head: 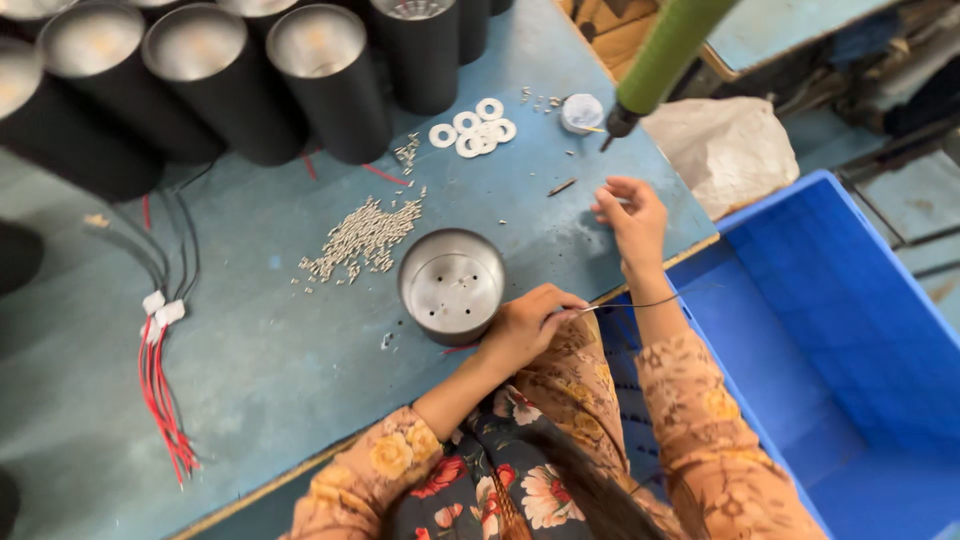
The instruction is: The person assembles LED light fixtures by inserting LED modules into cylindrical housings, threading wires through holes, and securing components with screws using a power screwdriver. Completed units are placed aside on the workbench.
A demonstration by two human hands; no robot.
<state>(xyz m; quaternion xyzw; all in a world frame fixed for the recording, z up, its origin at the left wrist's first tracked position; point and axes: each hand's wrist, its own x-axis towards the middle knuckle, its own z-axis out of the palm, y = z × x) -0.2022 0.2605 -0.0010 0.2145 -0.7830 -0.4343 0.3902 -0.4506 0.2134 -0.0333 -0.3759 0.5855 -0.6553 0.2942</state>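
My left hand grips the near side of a black cylinder housing, open end up, showing its silvery inside with small holes. A thin black wire runs from that hand toward my right wrist. My right hand hovers over the table's right part with fingers pinched on something small and pale; I cannot tell what it is. A green-handled tool hangs just above and beyond that hand. A pile of small silver screws lies left of the housing.
Several black cylinder housings stand along the far edge. White washers and a small white cap lie beyond the screws. Red and black wires with white connectors lie at left. A blue crate sits right of the blue table.
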